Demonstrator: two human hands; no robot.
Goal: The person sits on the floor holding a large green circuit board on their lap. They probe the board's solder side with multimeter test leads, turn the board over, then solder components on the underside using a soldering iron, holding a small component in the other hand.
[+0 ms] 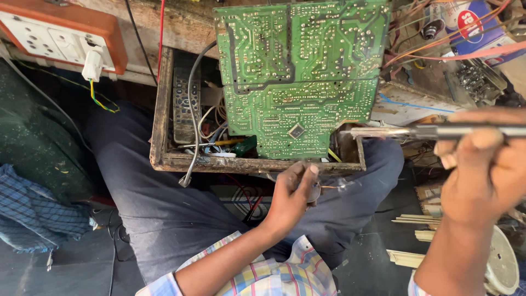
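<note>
A large green circuit board (298, 71) lies solder side up over an open wooden drawer (160, 126). Just below the drawer's front edge, my left hand (290, 197) pinches a small component with thin copper leads (329, 187) that point to the right. My right hand (482, 170) grips a soldering iron (427, 131) held level, with its metal tip pointing left near the board's lower right corner. The tip is above the component's leads and apart from them.
The drawer holds a grey remote control (185, 98), loose wires and a grey cable (192, 137). A socket board (60, 38) with a white plug sits at top left. Tangled wires and clutter fill the top right. Blue checked cloth (33, 214) lies at left.
</note>
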